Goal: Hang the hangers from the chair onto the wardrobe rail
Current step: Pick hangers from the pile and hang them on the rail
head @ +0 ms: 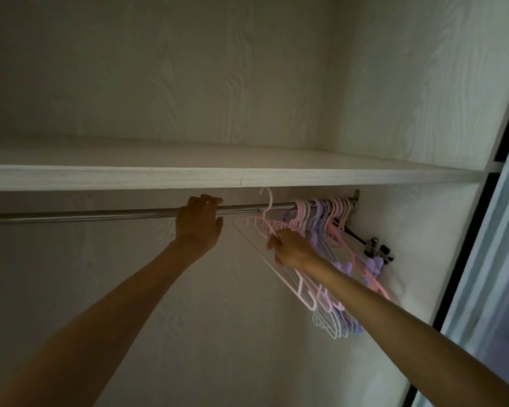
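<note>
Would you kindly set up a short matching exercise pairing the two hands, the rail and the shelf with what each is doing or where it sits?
Things:
1. left hand
2. right hand
3. rail
4. shelf

States:
A. holds a pink hanger
B. carries a bunch of hangers at its right end
C. grips the rail
D. lies just above the rail

Pairs: 1-C, 2-A, 3-B, 4-D

A single head-worn view looks forward and upward into a wardrobe from close in front. The rail [100,214] crosses mid-frame under the shelf [218,177], both forearms reaching in from the bottom edge.
</note>
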`<state>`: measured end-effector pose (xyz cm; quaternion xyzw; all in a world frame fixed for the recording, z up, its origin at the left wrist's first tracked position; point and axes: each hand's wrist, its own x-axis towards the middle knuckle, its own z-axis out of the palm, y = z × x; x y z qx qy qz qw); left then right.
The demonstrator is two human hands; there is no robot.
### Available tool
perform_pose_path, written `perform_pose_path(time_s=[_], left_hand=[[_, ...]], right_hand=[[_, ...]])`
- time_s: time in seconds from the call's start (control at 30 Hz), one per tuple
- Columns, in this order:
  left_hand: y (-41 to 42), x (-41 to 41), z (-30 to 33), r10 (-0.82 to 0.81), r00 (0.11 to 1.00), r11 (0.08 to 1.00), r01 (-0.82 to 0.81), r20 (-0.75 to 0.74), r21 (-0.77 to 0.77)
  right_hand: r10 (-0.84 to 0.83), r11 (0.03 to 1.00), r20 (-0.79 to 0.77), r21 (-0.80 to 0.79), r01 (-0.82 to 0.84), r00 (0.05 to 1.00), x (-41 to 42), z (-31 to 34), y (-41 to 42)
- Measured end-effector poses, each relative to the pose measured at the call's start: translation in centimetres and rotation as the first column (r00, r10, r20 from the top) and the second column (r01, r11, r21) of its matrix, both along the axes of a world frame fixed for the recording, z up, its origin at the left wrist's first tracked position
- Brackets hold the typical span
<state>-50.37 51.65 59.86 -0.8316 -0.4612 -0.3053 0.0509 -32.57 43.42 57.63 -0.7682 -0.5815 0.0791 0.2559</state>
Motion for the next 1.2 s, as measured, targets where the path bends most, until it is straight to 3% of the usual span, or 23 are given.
perform_pose_path(time_s=[0.1, 0.23, 0.33, 0.43, 0.53, 0.6, 0.87, 1.1, 1.2], left_hand=[[0.6, -0.5, -0.8, 0.070, 0.986, 0.994, -0.056, -0.152, 0.095], [0.8, -0.9, -1.4, 0.077, 0.986, 0.985, -0.051, -0.150, 0.165], [1.0, -1.0, -1.8, 0.060, 0.991, 0.981, -0.037, -0.117, 0.190], [1.5, -0.9, -1.7, 0.055, 0.993, 0.978, -0.031, -0.109, 0.206], [1.8, -0.9, -1.2, 0.039, 0.995, 0.978, -0.018, -0.096, 0.210], [1.8, -0.8, -1.0, 0.039, 0.995, 0.979, -0.018, -0.097, 0.204], [2.2, -0.8, -1.4, 0.054, 0.995, 0.971, -0.033, -0.082, 0.236], [1.6, -0.7, -2.2, 0.055, 0.991, 0.970, -0.024, -0.123, 0.241], [1.0, -1.2, -2.9, 0.054, 0.987, 0.986, -0.030, -0.150, 0.161]], right_hand=[[-0.034, 0.997, -0.002, -0.075, 0.034, 0.999, 0.5, -1.2, 1.6], [-0.024, 0.987, 0.037, -0.159, 0.029, 0.999, 0.7, -2.0, 1.7], [-0.139, 0.990, 0.259, 0.046, 0.131, 0.956, 1.2, -1.6, 2.0], [-0.162, 0.926, 0.294, 0.376, 0.042, 0.942, 1.3, 0.0, 3.0], [-0.067, 0.945, 0.564, 0.302, -0.130, 0.823, 1.4, 1.6, 4.8], [-0.054, 0.964, 0.685, 0.225, -0.141, 0.727, 1.8, 1.8, 5.8], [-0.210, 0.945, 0.671, 0.325, -0.028, 0.711, 6.1, 1.0, 4.8], [-0.203, 0.976, 0.667, 0.195, 0.095, 0.717, 7.2, 0.9, 4.2], [-0.208, 0.970, 0.632, 0.233, 0.073, 0.747, 6.9, 0.4, 2.6]])
